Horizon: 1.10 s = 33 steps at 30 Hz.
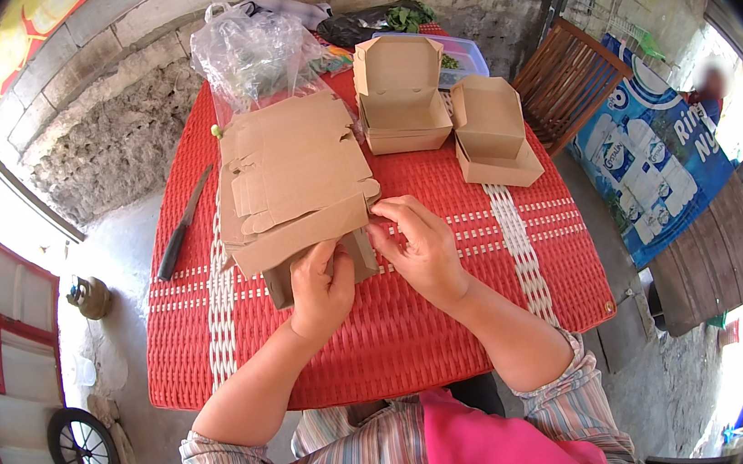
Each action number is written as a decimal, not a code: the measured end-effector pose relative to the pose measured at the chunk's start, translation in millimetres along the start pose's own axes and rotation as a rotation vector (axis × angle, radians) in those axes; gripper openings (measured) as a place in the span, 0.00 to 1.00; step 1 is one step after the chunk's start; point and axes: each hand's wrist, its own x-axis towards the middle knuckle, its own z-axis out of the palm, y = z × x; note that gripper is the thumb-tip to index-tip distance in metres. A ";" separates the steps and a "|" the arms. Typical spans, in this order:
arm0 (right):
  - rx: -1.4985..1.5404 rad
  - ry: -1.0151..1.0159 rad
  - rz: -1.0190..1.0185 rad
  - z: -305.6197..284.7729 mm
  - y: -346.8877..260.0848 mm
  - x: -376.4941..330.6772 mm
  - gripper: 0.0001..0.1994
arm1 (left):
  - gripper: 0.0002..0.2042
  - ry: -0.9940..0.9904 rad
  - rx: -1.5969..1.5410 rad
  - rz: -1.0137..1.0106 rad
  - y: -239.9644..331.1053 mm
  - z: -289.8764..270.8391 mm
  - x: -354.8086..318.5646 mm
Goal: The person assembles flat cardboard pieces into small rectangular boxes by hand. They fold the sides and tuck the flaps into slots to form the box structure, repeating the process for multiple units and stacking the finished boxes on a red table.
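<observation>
A partly folded brown cardboard box (303, 233) is in front of me, its near side raised and open toward me. My left hand (319, 286) is closed on its near edge, thumb up and fingers partly inside. At the box's right corner, my right hand (421, 246) has its thumb and bent fingers closed around a small side flap; the fingertips are partly hidden. Just behind lies a stack of flat, unfolded cardboard boxes (295, 163) with cut tabs. Two groups of formed boxes with raised lids stand to the right, one taller box (405, 127) and one nearer box (493, 131).
A knife (186, 226) with a dark handle lies at the left on the red woven table (375, 342). At the back are a clear plastic bag (255, 57), a black bag with green leaves (375, 23) and a plastic container (466, 58). A wooden chair (570, 81) stands at the right.
</observation>
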 end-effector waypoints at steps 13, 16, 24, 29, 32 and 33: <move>0.009 -0.007 -0.023 0.7 -7.2 0.2 0.17 | 0.10 0.147 0.118 0.085 2.8 4.8 3.5; 0.022 -0.002 -0.027 0.2 -7.1 1.0 0.16 | 0.10 0.133 0.161 0.101 10.4 2.4 5.4; -0.005 0.032 -0.088 5.6 -4.6 0.0 0.15 | 0.10 0.093 0.006 -0.044 10.9 8.6 3.7; 0.030 -0.021 -0.046 6.1 -4.6 -0.1 0.14 | 0.09 0.028 -0.063 -0.062 7.4 4.5 6.6; -0.039 -0.011 -0.039 6.8 4.8 -1.3 0.14 | 0.09 -0.066 -0.105 -0.154 13.5 1.5 9.1; -0.054 0.005 -0.050 6.9 8.6 -1.2 0.14 | 0.09 -0.103 -0.111 -0.200 16.1 1.1 8.9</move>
